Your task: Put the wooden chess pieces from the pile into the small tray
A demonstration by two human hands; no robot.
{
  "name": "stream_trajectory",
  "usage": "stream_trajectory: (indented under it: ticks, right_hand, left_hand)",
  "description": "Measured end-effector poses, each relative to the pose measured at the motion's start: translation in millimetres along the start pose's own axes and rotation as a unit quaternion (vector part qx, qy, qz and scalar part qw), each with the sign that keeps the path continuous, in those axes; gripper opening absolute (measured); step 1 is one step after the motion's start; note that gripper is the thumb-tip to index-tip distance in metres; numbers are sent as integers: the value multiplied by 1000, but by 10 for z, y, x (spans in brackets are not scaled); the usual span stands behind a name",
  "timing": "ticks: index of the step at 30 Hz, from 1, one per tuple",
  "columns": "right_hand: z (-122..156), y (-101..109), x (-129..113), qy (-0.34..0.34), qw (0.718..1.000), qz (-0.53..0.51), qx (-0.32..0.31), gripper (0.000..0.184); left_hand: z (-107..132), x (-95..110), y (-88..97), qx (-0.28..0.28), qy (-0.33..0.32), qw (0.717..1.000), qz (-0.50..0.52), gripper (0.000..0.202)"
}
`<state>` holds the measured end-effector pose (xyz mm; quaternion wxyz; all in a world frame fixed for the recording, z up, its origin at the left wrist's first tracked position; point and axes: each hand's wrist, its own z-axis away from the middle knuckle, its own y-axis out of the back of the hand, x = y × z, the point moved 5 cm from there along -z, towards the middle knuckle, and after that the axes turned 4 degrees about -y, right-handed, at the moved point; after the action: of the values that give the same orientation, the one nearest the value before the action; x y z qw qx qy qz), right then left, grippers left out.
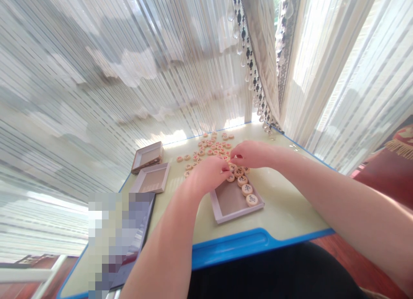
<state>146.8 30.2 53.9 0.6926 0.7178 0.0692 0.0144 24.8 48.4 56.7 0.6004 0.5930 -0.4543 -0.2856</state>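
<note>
A shallow white box tray (237,217) lies in front of me. Along its right side runs a row of round Chinese chess pieces with black characters, the nearest being a horse piece (252,200). My left hand (211,172) is over the tray's far left part, its fingers pinched at a chess piece (230,178). Just beyond the tray's far end is my right hand (248,152), fingers closed and bent down among the pieces; what they hold is hidden. Behind both hands spreads a loose pile of pieces (210,152), many with red characters.
To the left stand an open brown-sided box (147,158) and another shallow white tray (151,179). A dark-screened tablet (137,230), partly pixelated, lies nearer on the left. The table has a raised blue edge (232,247). String curtains (145,66) hang behind it.
</note>
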Motion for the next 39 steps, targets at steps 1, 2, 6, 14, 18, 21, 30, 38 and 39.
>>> stream_trajectory:
  ticks: [1,2,6,14,18,21,30,38,39]
  right_hand:
    - [-6,-3,6,-5,1000,1,-1,29]
    - [-13,-5,17,-13,1000,2,1,29]
    - [-45,4,99,-66,997,23,33,32]
    - [-6,1,386,-262,963,49,-38,37]
    - [21,-7,415,-304,950,33,-67,43]
    - [13,-49,376,-286,956,23,-64,45]
    - [-55,-118,268,-217,976,-14,5,33]
    - [-175,-190,299,-187,981,-46,30,24]
    - [-192,-200,313,-186,981,-53,35,24]
  left_hand:
    - [1,-11,25,16,8,1000,-2,23]
    - [0,-34,51,36,21,999,-7,25]
    - [8,-256,117,106,108,988,-41,26]
    - [140,-642,144,102,244,964,-15,31]
    - [179,-743,158,106,266,958,-13,34]
    - [181,-760,115,68,260,963,7,36]
    - [171,-643,72,50,167,985,-2,23]
    - [151,-687,36,62,158,985,32,22]
    - [151,-688,35,60,163,984,32,23]
